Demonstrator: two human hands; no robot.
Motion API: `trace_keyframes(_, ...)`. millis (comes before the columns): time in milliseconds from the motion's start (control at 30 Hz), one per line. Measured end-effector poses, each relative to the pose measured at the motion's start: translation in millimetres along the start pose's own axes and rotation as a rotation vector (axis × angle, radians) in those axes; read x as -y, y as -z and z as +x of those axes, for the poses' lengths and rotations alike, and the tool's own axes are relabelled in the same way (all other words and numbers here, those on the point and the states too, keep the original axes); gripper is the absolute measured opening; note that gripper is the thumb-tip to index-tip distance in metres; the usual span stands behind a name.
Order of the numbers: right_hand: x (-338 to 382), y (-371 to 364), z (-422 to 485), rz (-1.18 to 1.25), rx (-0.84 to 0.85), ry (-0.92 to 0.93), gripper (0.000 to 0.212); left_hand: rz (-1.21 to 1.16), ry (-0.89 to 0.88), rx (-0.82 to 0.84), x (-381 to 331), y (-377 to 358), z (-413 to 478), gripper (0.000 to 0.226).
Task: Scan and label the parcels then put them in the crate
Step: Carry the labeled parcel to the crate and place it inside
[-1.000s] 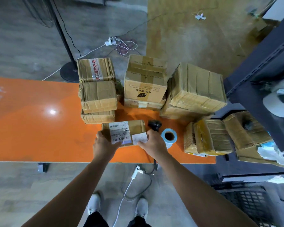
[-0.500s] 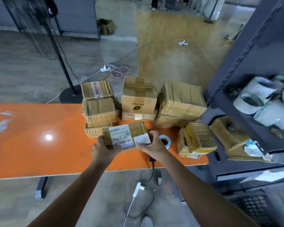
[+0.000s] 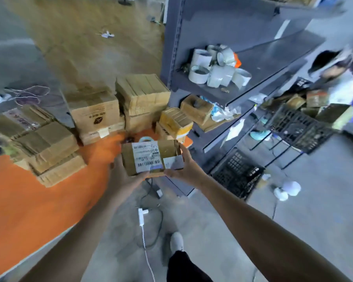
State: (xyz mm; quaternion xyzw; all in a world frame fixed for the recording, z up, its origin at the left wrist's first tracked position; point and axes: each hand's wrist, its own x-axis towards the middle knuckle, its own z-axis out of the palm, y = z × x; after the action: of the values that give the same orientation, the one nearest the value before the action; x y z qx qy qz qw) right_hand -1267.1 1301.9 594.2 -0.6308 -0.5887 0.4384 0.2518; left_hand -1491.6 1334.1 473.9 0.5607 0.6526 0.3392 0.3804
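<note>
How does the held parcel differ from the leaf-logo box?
The held parcel carries a white barcode label; the leaf-logo box shows only print. Left hand and right hand grip the held parcel in the air; the leaf-logo box sits stacked on the table. Both are brown cardboard.

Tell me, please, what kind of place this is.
Probably a warehouse packing or dispatch area: taped cardboard parcels stacked on an orange table, grey metal shelving holding tape rolls, black crates by the shelving, and a labelled parcel held by the left hand and right hand.
</note>
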Motion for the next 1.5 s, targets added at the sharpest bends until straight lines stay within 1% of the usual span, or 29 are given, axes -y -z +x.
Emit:
trace_keyframes(33,-11,11,-13,-0.004,-0.031,-0.032,0.106,0.007,0.004,0.034,-8,-11,-5,0.094)
trace_keyframes(67,-22,23,-27,-0.015,-0.066,-0.058,0.108,-0.001,-0.016,0.080,-40,-17,-24,0.101)
trace_keyframes(100,-32,35,-42,-0.030,-0.100,-0.086,0.108,-0.019,-0.045,0.131,-58,-26,-37,0.102)
trace_keyframes(133,-42,47,-57,-0.038,-0.131,-0.102,0.108,-0.028,-0.070,0.165,-69,-40,-46,0.099)
trace_keyframes(167,-54,59,-72,-0.045,-0.166,-0.116,0.108,0.000,-0.105,0.190,-101,-42,-68,0.097)
trace_keyframes(233,-76,80,-103,-0.029,-0.232,-0.142,0.110,0.051,-0.138,0.280,-132,-60,-91,0.092)
trace_keyframes(333,-110,107,-145,0.030,-0.318,-0.198,0.112,0.128,-0.179,0.363,-160,-102,-120,0.082)
trace_keyframes(400,-132,123,-172,0.067,-0.372,-0.209,0.118,0.156,-0.210,0.410,-174,-131,-135,0.081)
trace_keyframes(500,-193,152,-210,0.140,-0.417,-0.218,0.127,0.164,-0.280,0.493,-199,-178,-166,0.081)
trace_keyframes(567,-217,175,-246,0.178,-0.468,-0.254,0.129,0.185,-0.318,0.548,-212,-218,-186,0.078)
trace_keyframes(633,-238,200,-285,0.188,-0.523,-0.270,0.117,0.221,-0.346,0.600,-229,-261,-214,0.081)
trace_keyframes(700,-276,231,-322,0.173,-0.548,-0.268,0.105,0.239,-0.362,0.636,-249,-307,-247,0.081)
trace_keyframes(767,-308,266,-362,0.188,-0.584,-0.273,0.103,0.259,-0.366,0.656,-270,-353,-283,0.079)
trace_keyframes(867,-349,317,-419,0.192,-0.647,-0.279,0.101,0.286,-0.402,0.692,-303,-418,-331,0.085)
trace_keyframes(933,-368,346,-452,0.204,-0.673,-0.297,0.098,0.297,-0.406,0.730,-323,-452,-360,0.088)
trace_keyframes(1000,-387,369,-476,0.176,-0.693,-0.317,0.100,0.285,-0.416,0.749,-338,-482,-379,0.088)
trace_keyframes(1100,-411,402,-490,0.159,-0.715,-0.336,0.103,0.307,-0.405,0.762,-359,-516,-393,0.087)
trace_keyframes(1233,-429,446,-474,0.127,-0.682,-0.345,0.105,0.287,-0.409,0.738,-382,-552,-385,0.083)
trace_keyframes(1367,-444,493,-433,0.103,-0.610,-0.341,0.103,0.246,-0.400,0.718,-395,-586,-347,0.081)
trace_keyframes(1500,-457,551,-371,0.041,-0.520,-0.353,0.098,0.108,-0.336,0.711,-410,-625,-294,0.069)
